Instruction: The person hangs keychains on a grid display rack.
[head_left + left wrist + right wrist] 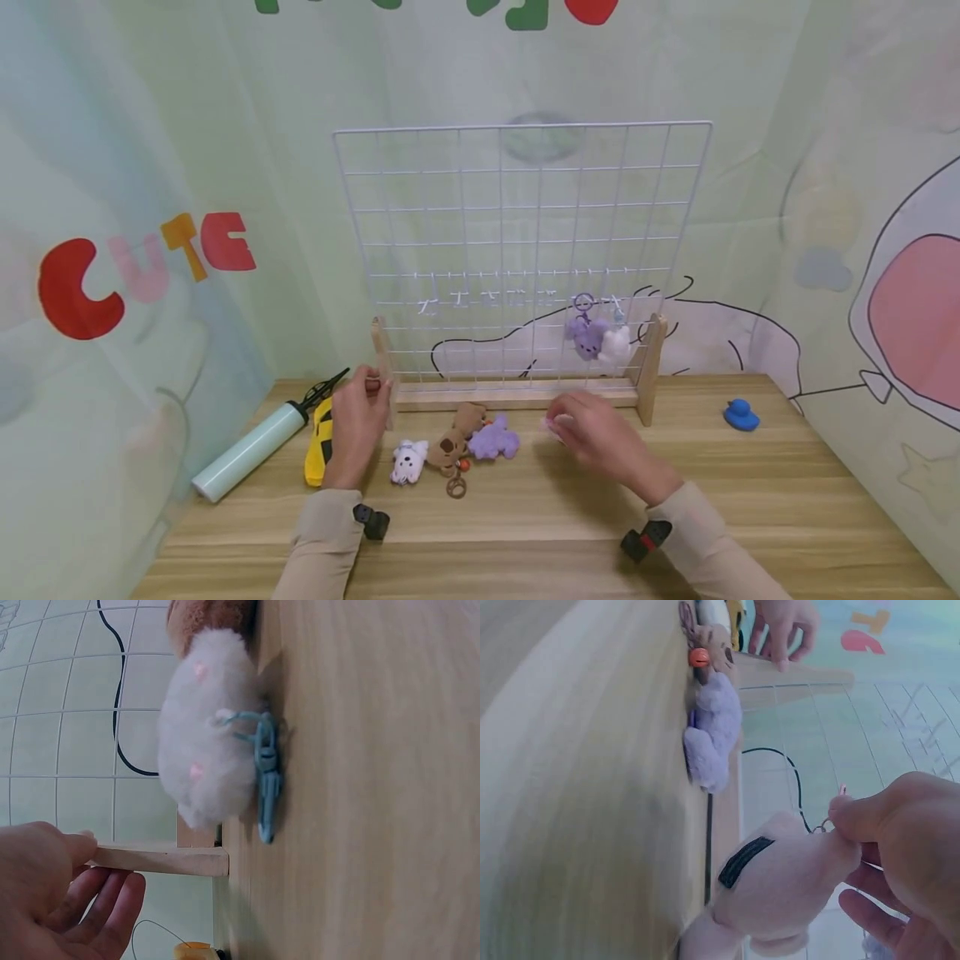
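Note:
My left hand [358,421] holds the left wooden leg [165,861] of a white wire grid rack [517,208], thumb on one face and fingers on the other. With thumb and fingers my right hand [600,437] pinches the top ring end of a pale pink plush keychain [787,881], which hangs close over the table in front of the rack. Between the hands lie a white plush keychain [408,462], a brown bear plush keychain [448,450] and a purple plush keychain [495,438]. A purple plush [587,337] and a white plush [616,343] hang from the grid.
Several white hooks [489,296] line the grid's lower part. Left of the left hand lie a pale green hand pump [251,450] and a yellow-and-black item [321,442]. A small blue toy [741,415] sits at the far right. Printed cloth walls surround the table [510,533].

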`<state>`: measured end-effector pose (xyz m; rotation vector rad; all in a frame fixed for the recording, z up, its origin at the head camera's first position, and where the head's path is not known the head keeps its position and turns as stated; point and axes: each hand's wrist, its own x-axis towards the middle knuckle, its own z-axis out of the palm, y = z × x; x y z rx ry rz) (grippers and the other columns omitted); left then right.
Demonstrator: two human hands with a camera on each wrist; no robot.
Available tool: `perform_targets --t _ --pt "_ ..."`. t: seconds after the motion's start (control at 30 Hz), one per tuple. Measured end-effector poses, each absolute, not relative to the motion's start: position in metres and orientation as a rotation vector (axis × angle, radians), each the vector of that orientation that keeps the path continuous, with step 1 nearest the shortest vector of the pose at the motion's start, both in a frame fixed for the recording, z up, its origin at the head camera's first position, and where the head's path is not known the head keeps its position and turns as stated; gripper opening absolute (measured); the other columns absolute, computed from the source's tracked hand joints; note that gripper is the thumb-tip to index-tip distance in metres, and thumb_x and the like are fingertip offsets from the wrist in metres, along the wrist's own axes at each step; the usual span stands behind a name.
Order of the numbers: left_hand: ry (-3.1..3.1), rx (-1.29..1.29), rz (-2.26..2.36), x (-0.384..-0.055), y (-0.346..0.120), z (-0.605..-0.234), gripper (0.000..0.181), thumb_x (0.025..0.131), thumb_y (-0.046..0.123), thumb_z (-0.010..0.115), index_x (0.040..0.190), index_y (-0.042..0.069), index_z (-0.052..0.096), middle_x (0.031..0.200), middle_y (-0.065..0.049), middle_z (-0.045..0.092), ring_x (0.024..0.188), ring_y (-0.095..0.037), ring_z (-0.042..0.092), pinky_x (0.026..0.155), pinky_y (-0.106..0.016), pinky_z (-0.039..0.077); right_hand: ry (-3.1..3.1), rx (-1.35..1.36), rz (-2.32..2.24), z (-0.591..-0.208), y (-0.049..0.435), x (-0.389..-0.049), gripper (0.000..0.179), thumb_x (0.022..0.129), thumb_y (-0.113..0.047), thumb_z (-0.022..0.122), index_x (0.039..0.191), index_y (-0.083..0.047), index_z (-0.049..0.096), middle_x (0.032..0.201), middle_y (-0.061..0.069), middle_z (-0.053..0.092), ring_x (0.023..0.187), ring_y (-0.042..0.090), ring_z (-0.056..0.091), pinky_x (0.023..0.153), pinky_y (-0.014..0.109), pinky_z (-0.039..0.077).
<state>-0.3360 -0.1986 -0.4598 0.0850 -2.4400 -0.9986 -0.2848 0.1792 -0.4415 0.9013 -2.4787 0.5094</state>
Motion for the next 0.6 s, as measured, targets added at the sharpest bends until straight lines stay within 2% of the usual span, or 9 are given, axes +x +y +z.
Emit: perform_targets --t 0.17,0.6 --pt "-2.442 0.083 -0.992 -0.336 -0.199 -0.460 0.025 0.109 0.017 0.067 0.126 -0.002 0.065 0.121 -0.026 0.077 0.108 -0.041 0.076 0.092 -0.055 0.067 -2.472 0.832 0.605 -0.435 0.183 -0.284 0.009 0.099 -0.012 0.080 0.106 -0.010 0.075 0.100 0.001 0.076 0.091 0.015 0.071 0.084 0.037 0.065" --pt "-2.438 0.081 -1.004 -0.335 -0.198 -0.459 0.025 0.109 0.017 0.067 0.126 -0.001 0.065 0.121 -0.026 0.076 0.108 -0.041 0.076 0.094 -0.055 0.066 -2.297 0.831 0.785 -0.421 0.188 -0.283 0.017 0.099 -0.005 0.078 0.114 -0.006 0.071 0.103 0.005 0.078 0.093 0.015 0.074 0.080 0.035 0.066"
